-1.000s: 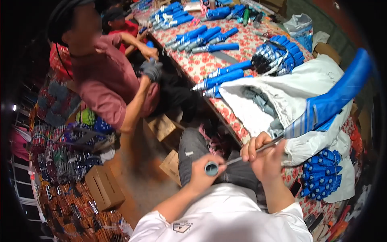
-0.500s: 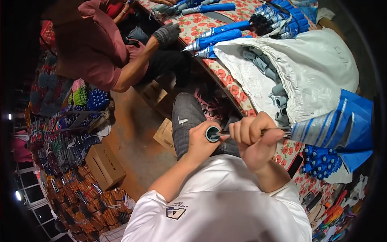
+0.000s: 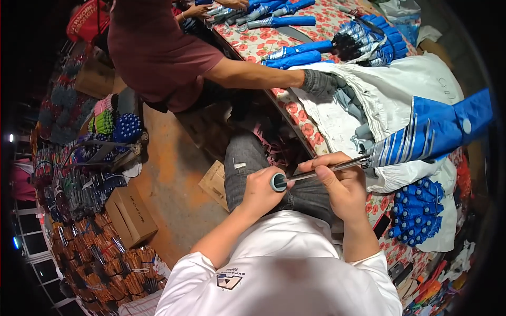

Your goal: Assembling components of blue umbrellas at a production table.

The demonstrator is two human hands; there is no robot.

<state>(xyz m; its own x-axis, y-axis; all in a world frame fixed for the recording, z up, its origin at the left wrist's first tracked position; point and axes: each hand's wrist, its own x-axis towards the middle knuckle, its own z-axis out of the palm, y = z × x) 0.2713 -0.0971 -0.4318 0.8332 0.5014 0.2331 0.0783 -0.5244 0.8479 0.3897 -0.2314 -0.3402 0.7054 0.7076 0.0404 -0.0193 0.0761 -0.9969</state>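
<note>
My left hand (image 3: 259, 194) is closed around a hollow grey umbrella handle (image 3: 279, 182), whose round open end faces up. In my right hand (image 3: 343, 190), the thin metal shaft of a blue umbrella (image 3: 421, 138) with silver stripes lies between thumb and fingers. The shaft's near end meets the mouth of the handle; how far it sits inside cannot be made out. The folded canopy points right, over the edge of a white sack (image 3: 416, 84). Several grey handles (image 3: 363, 131) show in the sack's mouth.
A co-worker's gloved hand (image 3: 320, 84) reaches into the sack from the left. Blue umbrellas (image 3: 295, 52) lie on the flowered tablecloth (image 3: 311, 134), and a blue bundle (image 3: 417, 213) stands at right. Cardboard boxes (image 3: 132, 217) and umbrella bundles (image 3: 95, 258) cover the left floor.
The co-worker's gloved hand has moved right, from the table edge into the sack. My right hand's fingers have loosened from a full wrap, and the umbrella's far end has swung upward.
</note>
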